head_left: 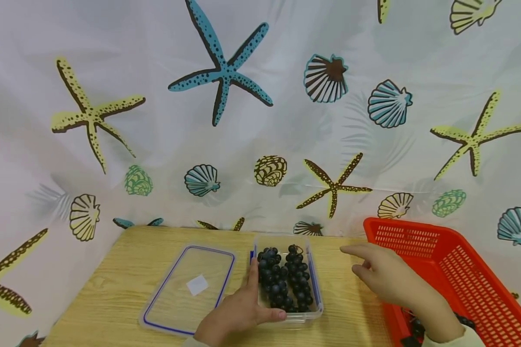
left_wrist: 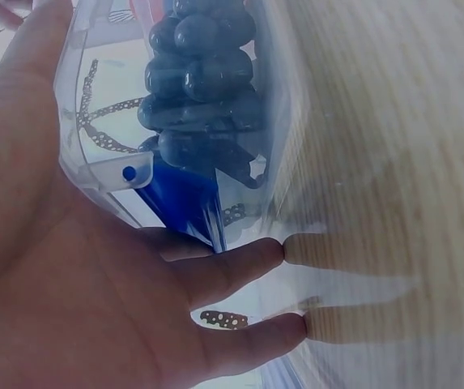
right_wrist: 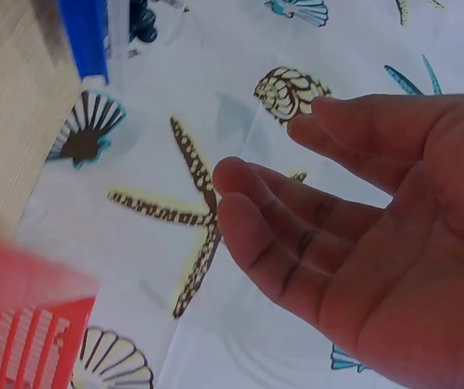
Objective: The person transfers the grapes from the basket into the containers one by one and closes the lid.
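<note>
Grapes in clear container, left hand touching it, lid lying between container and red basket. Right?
Not the lid: it lies left of the container, away from the red basket, per the head view. The grapes and left hand are as stated.

One pale wood-grain desk [head_left: 347,294]; far edge: one clear rectangular plastic box [head_left: 301,317], two bunches of round blue-black grapes [head_left: 274,284] inside; toward left edge: one clear blue-lined plastic lid [head_left: 178,300], one square white label [head_left: 197,285]; right edge: one red perforated plastic basket [head_left: 404,236], partly hidden grapes [head_left: 417,328] uncountable; one left hand [head_left: 243,306], one right hand [head_left: 386,272]
</note>
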`<state>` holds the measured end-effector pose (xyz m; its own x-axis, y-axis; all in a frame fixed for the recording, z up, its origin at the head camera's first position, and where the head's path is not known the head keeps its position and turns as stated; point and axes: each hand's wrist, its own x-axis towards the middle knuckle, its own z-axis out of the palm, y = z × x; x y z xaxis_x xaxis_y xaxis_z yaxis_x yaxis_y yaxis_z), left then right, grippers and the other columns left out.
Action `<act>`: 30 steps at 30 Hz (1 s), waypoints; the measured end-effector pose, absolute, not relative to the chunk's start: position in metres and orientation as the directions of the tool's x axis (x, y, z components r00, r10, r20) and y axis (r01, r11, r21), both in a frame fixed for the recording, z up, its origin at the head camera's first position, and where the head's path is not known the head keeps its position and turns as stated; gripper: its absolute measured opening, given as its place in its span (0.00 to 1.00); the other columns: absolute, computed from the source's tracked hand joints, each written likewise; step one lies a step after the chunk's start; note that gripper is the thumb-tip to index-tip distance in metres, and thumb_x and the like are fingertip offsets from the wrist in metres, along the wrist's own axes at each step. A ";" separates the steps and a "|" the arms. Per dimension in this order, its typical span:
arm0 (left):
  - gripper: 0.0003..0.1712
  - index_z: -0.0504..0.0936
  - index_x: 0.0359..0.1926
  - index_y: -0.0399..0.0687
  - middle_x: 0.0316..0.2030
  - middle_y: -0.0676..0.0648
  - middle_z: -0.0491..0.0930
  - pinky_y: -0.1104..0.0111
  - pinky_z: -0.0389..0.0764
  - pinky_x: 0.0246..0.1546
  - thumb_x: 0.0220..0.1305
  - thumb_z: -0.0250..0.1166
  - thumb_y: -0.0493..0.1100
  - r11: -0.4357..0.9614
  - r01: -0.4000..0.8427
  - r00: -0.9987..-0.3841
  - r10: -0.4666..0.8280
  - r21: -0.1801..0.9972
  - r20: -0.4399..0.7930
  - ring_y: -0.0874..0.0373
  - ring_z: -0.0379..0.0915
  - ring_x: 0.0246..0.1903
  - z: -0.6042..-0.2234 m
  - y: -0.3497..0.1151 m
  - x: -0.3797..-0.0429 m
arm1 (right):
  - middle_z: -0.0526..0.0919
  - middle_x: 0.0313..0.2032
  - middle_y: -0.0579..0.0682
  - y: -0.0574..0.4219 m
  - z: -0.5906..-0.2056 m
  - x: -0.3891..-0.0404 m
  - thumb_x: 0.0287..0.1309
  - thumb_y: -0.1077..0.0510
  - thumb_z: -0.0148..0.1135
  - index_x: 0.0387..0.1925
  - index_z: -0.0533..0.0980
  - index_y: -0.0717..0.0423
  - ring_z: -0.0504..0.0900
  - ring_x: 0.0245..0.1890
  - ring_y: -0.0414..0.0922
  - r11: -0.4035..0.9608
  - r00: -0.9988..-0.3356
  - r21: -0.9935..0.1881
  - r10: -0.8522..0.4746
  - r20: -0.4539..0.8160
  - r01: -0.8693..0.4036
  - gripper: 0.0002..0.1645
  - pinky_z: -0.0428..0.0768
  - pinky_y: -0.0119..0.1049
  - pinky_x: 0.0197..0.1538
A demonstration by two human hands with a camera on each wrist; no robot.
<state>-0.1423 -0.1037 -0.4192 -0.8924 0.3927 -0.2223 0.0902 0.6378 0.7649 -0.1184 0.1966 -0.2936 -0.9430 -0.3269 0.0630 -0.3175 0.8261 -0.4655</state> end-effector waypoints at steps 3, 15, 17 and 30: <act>0.82 0.19 0.78 0.48 0.77 0.31 0.33 0.60 0.69 0.18 0.51 0.73 0.72 0.640 0.088 -0.891 0.393 0.763 -0.227 0.52 0.76 0.20 -0.419 -0.104 -0.141 | 0.81 0.55 0.54 0.212 -0.297 -0.117 0.64 0.64 0.66 0.64 0.78 0.54 0.79 0.39 0.43 0.840 -0.946 -0.449 -0.322 0.042 -0.306 0.26 0.80 0.42 0.39; 0.83 0.19 0.78 0.51 0.77 0.30 0.34 0.59 0.69 0.18 0.49 0.74 0.72 0.643 0.063 -0.892 0.380 0.764 -0.246 0.49 0.79 0.24 -0.420 -0.102 -0.142 | 0.78 0.60 0.59 0.271 -0.310 -0.114 0.61 0.64 0.69 0.65 0.77 0.54 0.82 0.43 0.46 0.837 -0.953 -0.501 -0.293 -0.074 -0.219 0.29 0.83 0.42 0.40; 0.82 0.19 0.78 0.51 0.78 0.31 0.34 0.60 0.69 0.18 0.49 0.74 0.72 0.644 0.058 -0.892 0.376 0.763 -0.250 0.49 0.79 0.23 -0.420 -0.102 -0.142 | 0.78 0.60 0.60 0.280 -0.310 -0.115 0.61 0.63 0.69 0.65 0.76 0.55 0.82 0.42 0.47 0.838 -0.953 -0.507 -0.287 -0.092 -0.204 0.30 0.83 0.42 0.39; 0.83 0.18 0.78 0.48 0.77 0.30 0.33 0.57 0.73 0.24 0.50 0.75 0.70 0.632 0.080 -0.893 0.389 0.771 -0.225 0.35 0.80 0.48 -0.417 -0.105 -0.144 | 0.79 0.57 0.63 0.323 -0.320 -0.137 0.57 0.52 0.75 0.66 0.73 0.63 0.81 0.49 0.56 0.903 -0.915 -0.424 -0.232 -0.331 -0.076 0.39 0.79 0.58 0.51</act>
